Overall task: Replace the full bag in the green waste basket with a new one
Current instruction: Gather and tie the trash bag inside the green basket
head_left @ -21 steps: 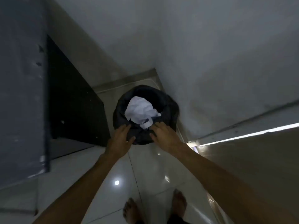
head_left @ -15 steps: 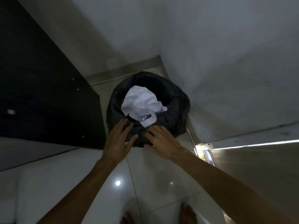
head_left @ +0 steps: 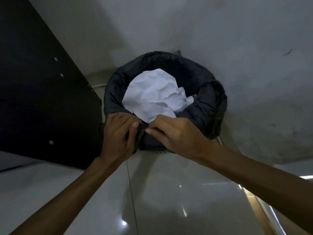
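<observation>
A: Where the black bag (head_left: 208,106) folds over the near rim, at 6 o'clock of the opening, why do both hands meet?

B: Grip check first. Left hand (head_left: 116,133) and right hand (head_left: 176,133) each pinch a gather of bag film between thumb and fingers, nearly touching. That is probably the loose edge needed to peel the cuff off.

A: Location of the basket?

B: Green waste basket (head_left: 160,151) stands on the tiled floor (head_left: 177,192) in a wall corner; only a sliver of green mesh shows below the bag, between the wrists. Crumpled white paper (head_left: 152,97) fills the mouth.

A: Surroundings?

B: Dark panel (head_left: 42,90) at 9 o'clock, grey wall (head_left: 254,65) from 12 to 3. No new bag is in view.
</observation>
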Demonstrator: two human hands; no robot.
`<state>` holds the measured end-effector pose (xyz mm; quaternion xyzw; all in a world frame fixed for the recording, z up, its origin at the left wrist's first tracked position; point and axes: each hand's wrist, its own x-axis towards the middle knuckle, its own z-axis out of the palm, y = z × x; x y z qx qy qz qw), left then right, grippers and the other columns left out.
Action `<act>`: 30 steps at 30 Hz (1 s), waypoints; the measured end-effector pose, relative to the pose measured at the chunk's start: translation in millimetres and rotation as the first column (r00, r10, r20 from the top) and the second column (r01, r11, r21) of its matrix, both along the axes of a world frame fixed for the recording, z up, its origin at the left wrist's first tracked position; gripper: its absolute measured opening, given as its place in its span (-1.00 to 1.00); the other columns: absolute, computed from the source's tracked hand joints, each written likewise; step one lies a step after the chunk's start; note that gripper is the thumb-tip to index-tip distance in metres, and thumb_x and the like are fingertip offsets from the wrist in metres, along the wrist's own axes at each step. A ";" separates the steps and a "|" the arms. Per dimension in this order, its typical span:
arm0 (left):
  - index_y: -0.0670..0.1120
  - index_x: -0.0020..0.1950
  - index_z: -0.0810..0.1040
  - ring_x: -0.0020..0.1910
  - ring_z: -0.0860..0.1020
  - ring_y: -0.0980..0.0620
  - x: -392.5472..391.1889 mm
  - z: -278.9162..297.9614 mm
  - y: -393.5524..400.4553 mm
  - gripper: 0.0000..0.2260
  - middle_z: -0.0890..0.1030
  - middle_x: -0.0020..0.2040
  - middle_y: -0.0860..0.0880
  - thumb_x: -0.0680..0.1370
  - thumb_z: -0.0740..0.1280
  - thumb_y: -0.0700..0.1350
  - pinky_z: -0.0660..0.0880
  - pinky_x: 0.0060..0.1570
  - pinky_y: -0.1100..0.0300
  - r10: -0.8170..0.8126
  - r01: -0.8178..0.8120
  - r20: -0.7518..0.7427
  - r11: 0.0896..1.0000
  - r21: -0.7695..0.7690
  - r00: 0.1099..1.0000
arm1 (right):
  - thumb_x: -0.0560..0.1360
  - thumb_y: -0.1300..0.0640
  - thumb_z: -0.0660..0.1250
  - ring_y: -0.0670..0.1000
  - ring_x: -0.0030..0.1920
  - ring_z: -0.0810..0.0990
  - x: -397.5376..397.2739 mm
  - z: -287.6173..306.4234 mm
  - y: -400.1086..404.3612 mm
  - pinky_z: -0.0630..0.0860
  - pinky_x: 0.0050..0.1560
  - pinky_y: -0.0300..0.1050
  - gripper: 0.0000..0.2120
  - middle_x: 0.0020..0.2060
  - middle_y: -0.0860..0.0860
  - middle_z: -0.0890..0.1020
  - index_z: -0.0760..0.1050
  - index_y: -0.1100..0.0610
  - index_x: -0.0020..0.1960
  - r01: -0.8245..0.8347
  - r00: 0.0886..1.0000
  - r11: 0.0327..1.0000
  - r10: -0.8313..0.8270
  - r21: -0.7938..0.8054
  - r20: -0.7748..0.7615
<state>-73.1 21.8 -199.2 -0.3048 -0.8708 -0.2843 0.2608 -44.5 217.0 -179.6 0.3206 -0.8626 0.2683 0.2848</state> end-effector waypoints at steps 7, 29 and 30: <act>-0.21 -0.10 0.58 -0.17 0.51 -0.09 -4.4 9.4 -16.9 -0.51 0.57 -0.18 -0.10 0.63 0.09 0.15 0.42 -0.15 -0.02 -0.111 0.111 0.009 0.994 0.005 0.994 | 0.60 0.11 0.29 -0.20 -0.34 0.45 -2.7 22.8 20.0 0.41 -0.22 -0.38 -0.83 -0.30 -0.07 0.55 0.52 0.20 -0.09 0.219 0.963 0.942 -0.167 -0.253 0.210; -0.24 0.19 0.58 0.10 0.60 -0.18 -26.8 36.1 10.5 -0.65 0.63 0.12 -0.19 0.50 0.43 -0.06 0.55 0.12 -0.01 0.244 -0.735 0.790 0.584 0.343 0.562 | 0.60 -0.14 0.13 0.22 0.35 0.33 9.7 32.2 53.7 0.24 0.32 0.16 -0.51 0.35 0.18 0.36 0.36 0.18 0.38 0.903 0.364 0.428 -0.701 -0.047 0.614; -0.23 0.24 0.57 0.14 0.59 -0.21 -26.7 38.5 12.1 -0.67 0.61 0.17 -0.21 0.52 0.40 -0.11 0.53 0.15 -0.01 0.281 -0.752 0.777 0.564 0.341 0.563 | 0.60 -0.15 0.14 0.24 0.37 0.32 11.5 28.1 57.6 0.26 0.33 0.17 -0.44 0.40 0.20 0.32 0.27 0.21 0.44 0.912 0.307 0.410 -0.652 -0.019 0.693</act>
